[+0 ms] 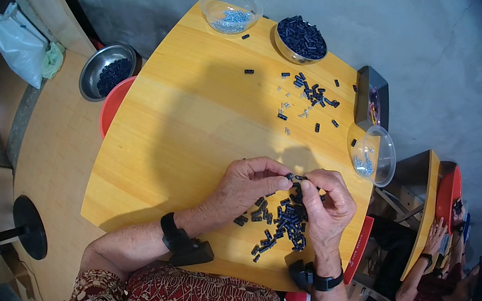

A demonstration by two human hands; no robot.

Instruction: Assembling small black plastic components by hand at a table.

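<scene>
Over the right half of the wooden table, my two hands meet fingertip to fingertip. My left hand (243,188) pinches a small black plastic piece (290,176) between thumb and forefinger. The thumb and forefinger of my right hand (328,204) are closed at the other end of this dark piece; whether a second part is there is too small to tell. Beneath and just in front of my hands lies a loose pile of similar black pieces (291,222). Farther back, another group of black pieces (317,93) lies near scattered small silver metal bits (303,113).
Along the table's (148,156) far edge stand a clear tub (215,20) of silver parts and a metal bowl (286,51) heaped with black pieces. At right are a dark tray (368,85) and another clear tub (384,164). A co-worker (417,298) sits beyond the right side.
</scene>
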